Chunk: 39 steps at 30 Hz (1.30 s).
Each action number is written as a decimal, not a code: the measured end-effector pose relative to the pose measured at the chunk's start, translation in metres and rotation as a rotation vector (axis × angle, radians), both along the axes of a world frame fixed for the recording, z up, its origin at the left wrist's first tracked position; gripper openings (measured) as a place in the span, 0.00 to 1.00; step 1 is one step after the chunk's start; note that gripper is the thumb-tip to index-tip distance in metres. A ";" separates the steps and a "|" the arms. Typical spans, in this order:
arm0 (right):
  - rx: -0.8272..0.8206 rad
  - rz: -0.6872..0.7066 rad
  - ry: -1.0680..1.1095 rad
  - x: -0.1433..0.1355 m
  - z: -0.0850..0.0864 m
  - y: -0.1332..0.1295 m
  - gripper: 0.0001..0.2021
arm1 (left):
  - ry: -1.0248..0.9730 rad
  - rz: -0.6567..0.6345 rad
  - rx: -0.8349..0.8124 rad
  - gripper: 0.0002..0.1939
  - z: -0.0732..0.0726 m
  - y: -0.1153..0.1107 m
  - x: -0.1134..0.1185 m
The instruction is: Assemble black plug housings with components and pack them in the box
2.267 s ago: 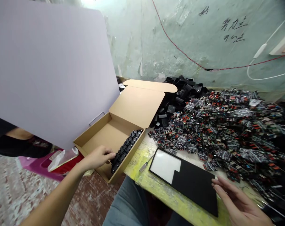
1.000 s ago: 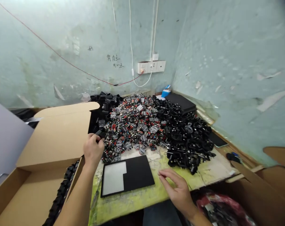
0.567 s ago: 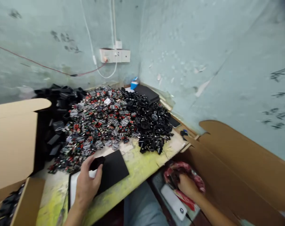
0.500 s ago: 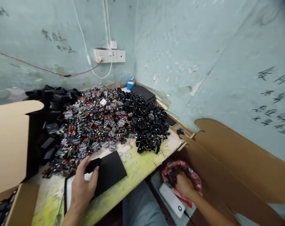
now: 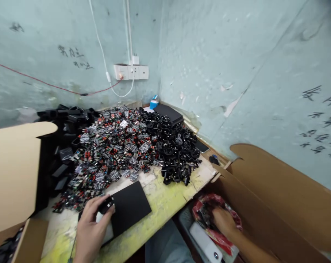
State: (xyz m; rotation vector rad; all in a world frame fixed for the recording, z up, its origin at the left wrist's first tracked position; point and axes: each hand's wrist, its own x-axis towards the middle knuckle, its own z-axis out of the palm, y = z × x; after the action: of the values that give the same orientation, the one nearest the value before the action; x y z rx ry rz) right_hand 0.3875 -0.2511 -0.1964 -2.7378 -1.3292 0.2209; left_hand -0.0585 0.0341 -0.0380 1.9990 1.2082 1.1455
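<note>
My left hand [image 5: 92, 223] is over the near edge of the table, thumb and fingers closed on a small black plastic part [image 5: 106, 205] with shiny metal spots. Under and beside it lies a flat black pad [image 5: 132, 206], partly over a whitish item [image 5: 108, 233]. Below the table edge, my right hand [image 5: 222, 221] reaches into a red plastic bag [image 5: 235, 215] holding small dark pieces [image 5: 204, 213]. Its fingers are hidden in the bag. Close to the left hand spreads a heap of small circuit boards [image 5: 116, 146] with red and silver components.
Black plug-like parts with metal prongs [image 5: 177, 149] are heaped right of the boards; black housings [image 5: 62, 155] pile up at left. Open cardboard boxes flank the table at left [image 5: 14, 175] and right [image 5: 280, 182]. A white power bank [image 5: 205, 241] lies by the bag.
The view has shifted slightly, so everything sits a little lower and further right. The black part in my left hand has turned, showing shiny metal spots. My right hand stays in the bag.
</note>
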 end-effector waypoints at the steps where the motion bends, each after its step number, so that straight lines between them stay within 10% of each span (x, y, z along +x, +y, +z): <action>1: 0.002 0.026 0.005 0.002 0.002 -0.002 0.13 | -0.007 0.005 -0.020 0.18 0.001 -0.001 0.000; 13: 0.091 -0.048 0.031 0.004 0.038 0.011 0.15 | -0.068 -0.025 -0.121 0.20 -0.001 0.003 -0.001; 21: 0.841 0.361 0.402 -0.070 0.165 0.079 0.09 | -0.112 -0.123 -0.231 0.15 0.025 -0.011 0.014; 26: 0.977 0.802 0.524 -0.150 0.226 0.158 0.05 | -0.186 -0.242 -0.245 0.17 0.044 -0.024 0.038; 31: 0.963 1.147 0.475 -0.200 0.239 0.210 0.07 | -0.240 -0.256 -0.214 0.19 0.051 -0.031 0.033; 39: 0.830 1.275 0.302 -0.221 0.240 0.222 0.07 | -0.286 -0.230 -0.130 0.20 0.053 -0.036 0.015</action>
State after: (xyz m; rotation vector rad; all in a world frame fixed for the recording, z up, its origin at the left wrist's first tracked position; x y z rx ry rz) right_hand 0.1667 -0.0289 0.0438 -0.9238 -2.1580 0.0938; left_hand -0.0433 -0.0022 0.0148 1.7535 0.8609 1.1578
